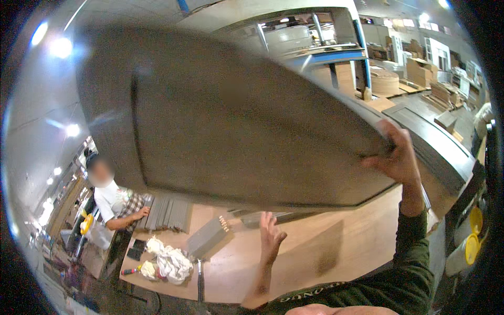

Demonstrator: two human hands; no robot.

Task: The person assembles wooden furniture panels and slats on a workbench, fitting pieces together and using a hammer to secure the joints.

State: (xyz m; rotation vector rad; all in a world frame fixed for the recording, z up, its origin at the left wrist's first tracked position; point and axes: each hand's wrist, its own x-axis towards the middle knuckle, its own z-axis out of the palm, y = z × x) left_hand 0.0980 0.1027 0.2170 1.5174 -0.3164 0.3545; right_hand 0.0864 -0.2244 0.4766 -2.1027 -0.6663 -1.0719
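Observation:
A large dark grey-brown framed panel (pixel 247 121), like a cabinet door, is raised and tilted in front of me, filling much of the view. My right hand (pixel 399 155) grips its right corner, thumb on the near face and fingers over the edge. Just below the panel's lower edge, my left hand (pixel 271 236) is raised with its fingers apart. It holds nothing, and a small gap seems to separate it from the panel. Under both lies a wooden worktable (pixel 310 257). A grey block of pieces with wooden dowels (pixel 210 237) rests there, left of my left hand.
White rags (pixel 172 262), a hammer (pixel 200 281) and a red-handled screwdriver (pixel 131 271) lie on the table's left part. Behind them is a stack of grey strips (pixel 170 212), touched by a co-worker's hand (pixel 140 212). Stacked dark panels (pixel 436 136) stand at the right.

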